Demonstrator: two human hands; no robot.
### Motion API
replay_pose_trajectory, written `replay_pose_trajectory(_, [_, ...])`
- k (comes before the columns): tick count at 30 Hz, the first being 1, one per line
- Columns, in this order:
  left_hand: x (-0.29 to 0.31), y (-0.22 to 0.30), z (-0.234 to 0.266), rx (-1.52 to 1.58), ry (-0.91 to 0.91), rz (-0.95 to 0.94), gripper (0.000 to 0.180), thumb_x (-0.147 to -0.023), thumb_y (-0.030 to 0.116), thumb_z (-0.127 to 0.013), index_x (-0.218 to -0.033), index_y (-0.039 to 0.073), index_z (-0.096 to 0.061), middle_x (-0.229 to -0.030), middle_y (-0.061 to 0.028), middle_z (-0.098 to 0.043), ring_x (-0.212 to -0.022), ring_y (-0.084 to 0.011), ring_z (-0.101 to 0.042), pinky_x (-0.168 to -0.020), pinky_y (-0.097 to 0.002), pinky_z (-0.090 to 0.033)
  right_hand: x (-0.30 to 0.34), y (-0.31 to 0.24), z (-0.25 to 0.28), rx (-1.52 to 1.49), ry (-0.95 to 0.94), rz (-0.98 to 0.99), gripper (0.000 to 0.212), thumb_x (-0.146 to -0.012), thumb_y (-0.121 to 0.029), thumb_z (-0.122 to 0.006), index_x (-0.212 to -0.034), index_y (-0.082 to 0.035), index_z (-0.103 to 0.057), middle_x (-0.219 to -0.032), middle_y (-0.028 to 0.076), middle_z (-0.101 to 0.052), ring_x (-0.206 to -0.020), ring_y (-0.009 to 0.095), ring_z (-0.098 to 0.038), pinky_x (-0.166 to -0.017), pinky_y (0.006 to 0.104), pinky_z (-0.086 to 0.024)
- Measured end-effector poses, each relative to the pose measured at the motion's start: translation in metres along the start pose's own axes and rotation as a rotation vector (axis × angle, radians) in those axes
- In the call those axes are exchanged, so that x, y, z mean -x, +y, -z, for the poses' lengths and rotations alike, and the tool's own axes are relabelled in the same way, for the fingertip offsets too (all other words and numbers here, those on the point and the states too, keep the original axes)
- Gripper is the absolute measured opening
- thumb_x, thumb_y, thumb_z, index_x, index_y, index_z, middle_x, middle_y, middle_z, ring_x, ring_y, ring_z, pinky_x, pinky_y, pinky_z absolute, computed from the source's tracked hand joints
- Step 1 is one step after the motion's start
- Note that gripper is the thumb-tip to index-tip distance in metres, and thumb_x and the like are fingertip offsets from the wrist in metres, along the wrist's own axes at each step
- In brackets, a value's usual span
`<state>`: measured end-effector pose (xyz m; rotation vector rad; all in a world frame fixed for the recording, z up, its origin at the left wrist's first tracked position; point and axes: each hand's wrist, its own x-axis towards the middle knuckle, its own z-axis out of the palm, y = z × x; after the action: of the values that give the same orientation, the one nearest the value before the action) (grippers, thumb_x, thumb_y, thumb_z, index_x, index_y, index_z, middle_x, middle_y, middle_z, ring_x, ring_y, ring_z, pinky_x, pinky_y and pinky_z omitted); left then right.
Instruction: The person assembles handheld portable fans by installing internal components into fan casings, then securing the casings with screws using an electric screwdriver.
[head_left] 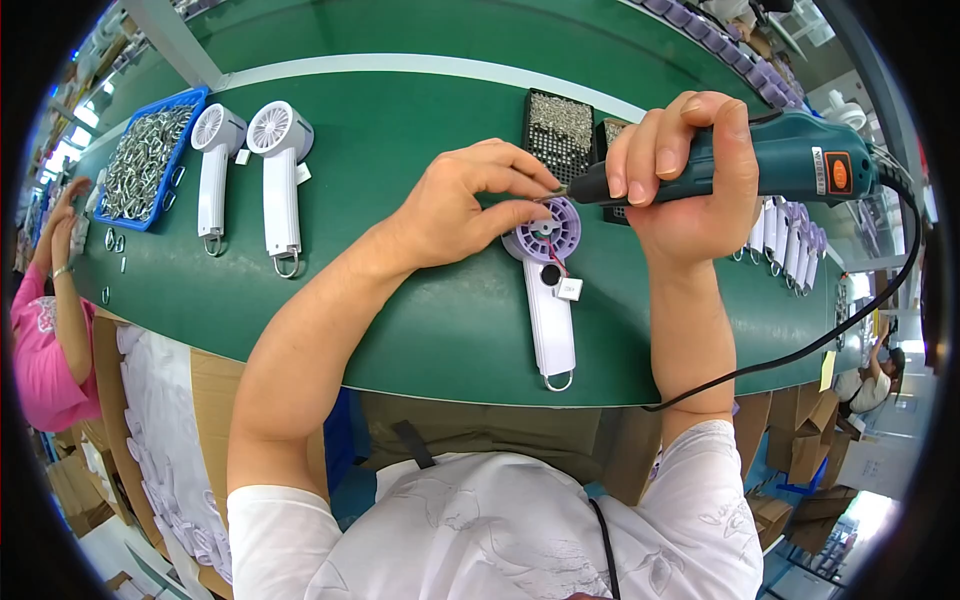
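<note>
My right hand (690, 200) is wrapped round a teal and black electric screwdriver (785, 160), held nearly level with its tip to the left. At that tip, the thumb and fingers of my left hand (452, 205) are pinched together; what they hold is too small to make out. Just under my left fingertips lies a white handheld fan (550, 325) with its round purple head open, showing the spokes and a red wire. A small white tag and a black round spot show near its neck. A metal loop sits at the handle's lower end.
Two white fans (280, 190) lie left on the green table (400, 310), beside a blue basket (203, 100) of metal clips. A black tray of screws (558, 125) stands behind my hands. More fans (785, 235) lie right. The screwdriver's cable (830, 345) loops down past my right forearm.
</note>
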<state>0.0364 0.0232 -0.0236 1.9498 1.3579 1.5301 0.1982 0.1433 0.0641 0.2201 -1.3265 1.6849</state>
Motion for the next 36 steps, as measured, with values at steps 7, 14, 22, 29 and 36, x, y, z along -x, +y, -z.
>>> replay_pose_trajectory(7, [0.000,0.006,-0.001,-0.022,-0.152,0.163,0.075,-0.063,0.023,-0.098,-0.127,0.000,-0.067,-0.116,-0.0131,-0.070,-0.110,-0.0259,-0.065,-0.097,-0.0374,-0.051,0.001,-0.001,-0.001,0.091,-0.004,0.062,0.017,-0.102,-0.011,-0.054,-0.100,0.005,-0.059,-0.064,0.009,-0.056,-0.043,0.018,-0.053,-0.043,0.0374,-0.049])
replay_pose_trajectory(14, [-0.003,0.005,0.003,-0.001,-0.168,0.264,0.070,-0.063,0.023,-0.099,-0.123,0.001,-0.069,-0.113,-0.0113,-0.071,-0.101,-0.0228,-0.065,-0.091,-0.0355,-0.052,0.005,0.007,0.000,0.271,-0.073,0.071,0.022,-0.107,-0.016,-0.045,-0.106,0.000,-0.060,-0.067,0.006,-0.055,-0.046,0.017,-0.050,-0.045,0.0360,-0.046])
replay_pose_trajectory(22, [0.001,0.000,0.002,0.043,-0.169,0.280,0.072,-0.063,0.026,-0.099,-0.124,0.001,-0.069,-0.111,-0.0123,-0.069,-0.098,-0.0224,-0.065,-0.090,-0.0350,-0.052,0.007,0.019,-0.005,0.263,-0.017,0.036,0.012,-0.101,-0.006,-0.055,-0.099,0.004,-0.060,-0.063,0.008,-0.058,-0.046,0.017,-0.055,-0.044,0.0341,-0.049])
replay_pose_trajectory(29, [0.000,-0.002,0.004,0.019,-0.153,0.329,0.075,-0.061,0.035,-0.098,-0.118,-0.003,-0.070,-0.107,-0.0183,-0.071,-0.096,-0.0301,-0.068,-0.089,-0.0387,-0.055,0.002,0.036,-0.018,0.317,0.030,-0.084,0.014,-0.094,-0.005,-0.071,-0.084,0.002,-0.064,-0.058,0.004,-0.061,-0.045,0.010,-0.058,-0.043,0.0254,-0.046])
replay_pose_trajectory(36, [0.000,-0.005,0.001,0.041,-0.172,0.366,0.081,-0.059,0.040,-0.099,-0.118,-0.006,-0.068,-0.107,-0.0209,-0.071,-0.098,-0.0316,-0.069,-0.090,-0.0393,-0.055,0.001,0.036,-0.016,0.329,0.045,-0.160,0.017,-0.093,-0.009,-0.074,-0.082,0.001,-0.067,-0.057,0.002,-0.061,-0.046,0.008,-0.058,-0.043,0.0237,-0.044])
